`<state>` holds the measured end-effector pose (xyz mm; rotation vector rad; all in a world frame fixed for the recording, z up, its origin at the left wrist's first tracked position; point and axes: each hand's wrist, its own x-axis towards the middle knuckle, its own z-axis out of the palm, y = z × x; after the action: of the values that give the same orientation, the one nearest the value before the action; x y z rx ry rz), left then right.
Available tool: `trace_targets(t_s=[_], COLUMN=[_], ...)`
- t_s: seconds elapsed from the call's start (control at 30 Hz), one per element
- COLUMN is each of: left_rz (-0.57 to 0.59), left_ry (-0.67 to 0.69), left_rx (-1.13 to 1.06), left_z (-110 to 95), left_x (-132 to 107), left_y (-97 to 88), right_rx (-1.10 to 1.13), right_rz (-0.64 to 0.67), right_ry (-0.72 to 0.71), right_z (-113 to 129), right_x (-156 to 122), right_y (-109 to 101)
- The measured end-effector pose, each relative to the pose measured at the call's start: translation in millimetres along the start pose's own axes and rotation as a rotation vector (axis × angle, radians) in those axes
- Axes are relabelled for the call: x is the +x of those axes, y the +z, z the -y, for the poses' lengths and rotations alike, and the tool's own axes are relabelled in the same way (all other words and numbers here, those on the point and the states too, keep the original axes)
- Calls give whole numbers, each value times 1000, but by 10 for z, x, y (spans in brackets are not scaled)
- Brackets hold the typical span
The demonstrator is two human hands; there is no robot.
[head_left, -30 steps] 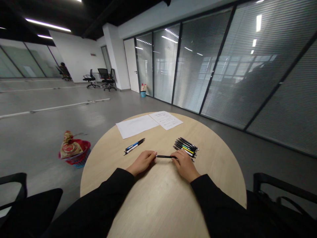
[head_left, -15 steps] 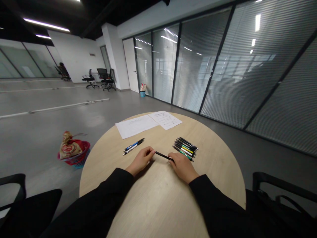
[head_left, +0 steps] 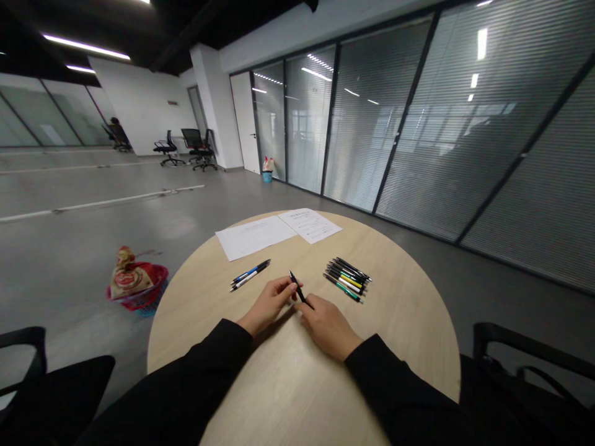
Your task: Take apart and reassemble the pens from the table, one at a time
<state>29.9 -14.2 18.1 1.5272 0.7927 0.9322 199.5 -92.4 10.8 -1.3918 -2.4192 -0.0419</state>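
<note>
A slim black pen (head_left: 299,287) stands tilted over the round light-wood table (head_left: 297,390), between my hands. My left hand (head_left: 268,303) grips it with the fingertips at its middle. My right hand (head_left: 328,326) presses its fingers against the pen's lower end. Left of my hands lie a blue pen and a white pen (head_left: 250,275), side by side. To the right lies a tight group of several pens (head_left: 348,280) with coloured barrels. Two sheets of paper (head_left: 255,237) sit at the far edge of the table.
Black chair arms (head_left: 28,365) flank the table near me, with another chair (head_left: 520,353) to the right. A red basket (head_left: 142,297) holding a patterned bag stands on the floor at left. Slatted glass walls (head_left: 395,124) run along the right. A seated person (head_left: 118,136) is far off.
The black pen has swung from lying nearly flat to standing tilted, upper tip raised. My right hand has drawn back toward me, and my left hand's fingers have closed around the pen.
</note>
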Motion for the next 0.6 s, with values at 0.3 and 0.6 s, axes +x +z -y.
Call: trace_targets(t_s=[0.3, 0.6], left_rz=[-18, 2], left_ry=[57, 80], left_rx=[-15, 27], left_z=[-101, -160], left_x=[-55, -64], left_y=[96, 89], right_rx=[59, 55], right_rz=[-58, -85], right_ry=[-116, -109], right_z=[44, 11], right_x=[15, 4], right_y=[-47, -15])
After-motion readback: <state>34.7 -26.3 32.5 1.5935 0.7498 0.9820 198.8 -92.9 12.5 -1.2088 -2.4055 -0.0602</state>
